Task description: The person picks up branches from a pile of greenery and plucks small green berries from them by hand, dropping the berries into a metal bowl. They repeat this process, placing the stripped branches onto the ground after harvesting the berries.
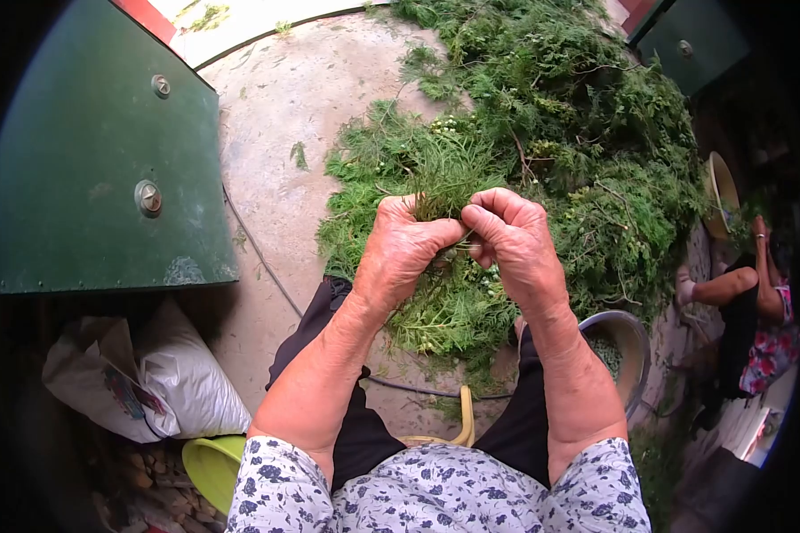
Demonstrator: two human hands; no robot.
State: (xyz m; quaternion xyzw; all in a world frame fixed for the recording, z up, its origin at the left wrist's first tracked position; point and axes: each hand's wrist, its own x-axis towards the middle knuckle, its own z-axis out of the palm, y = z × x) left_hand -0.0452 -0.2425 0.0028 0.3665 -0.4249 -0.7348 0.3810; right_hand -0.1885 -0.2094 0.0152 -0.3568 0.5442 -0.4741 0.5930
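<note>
My left hand [398, 249] is closed around a bunch of green evergreen sprigs [453, 178], whose feathery tips fan out above the fist. Right beside it, my right hand [517, 235] pinches thumb and forefinger together at the bunch's edge. What lies between those fingertips is too small to make out. Under and beyond both hands spreads a large heap of cut evergreen branches [587, 142], with small pale green cones or berries among the foliage. By my right forearm stands a metal basin [636, 355] with small pale green bits inside.
A green metal door [89, 169] stands at the left, above a stuffed white sack [187, 377] and a lime-green basin [213, 471]. Across the concrete floor [276, 115] runs a dark cable [262, 258]. On the right another person [764, 329] sits near a yellowish basin [723, 191].
</note>
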